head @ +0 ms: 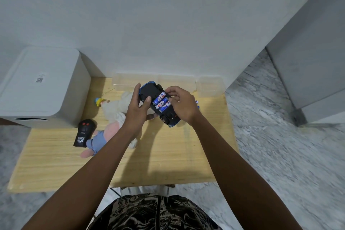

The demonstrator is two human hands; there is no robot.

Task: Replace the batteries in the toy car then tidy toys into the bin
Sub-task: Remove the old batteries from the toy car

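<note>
Toy car upside down, battery bay open.
Toy car (160,105), blue body, black underside up, held above the table's (168,164) far edge, nose toward the far-left. Three blue-and-white batteries (162,103) sit side by side in the open compartment. Clear bins (210,86) stand along the far edge.

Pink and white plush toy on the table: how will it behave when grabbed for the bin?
The plush toy lies slumped with limbs splayed, so it will probably flop and dangle from one grip. It looks soft and likely light for its bulk. On the wooden table it should not roll, though a push may drag it against the black remote beside it.
</note>
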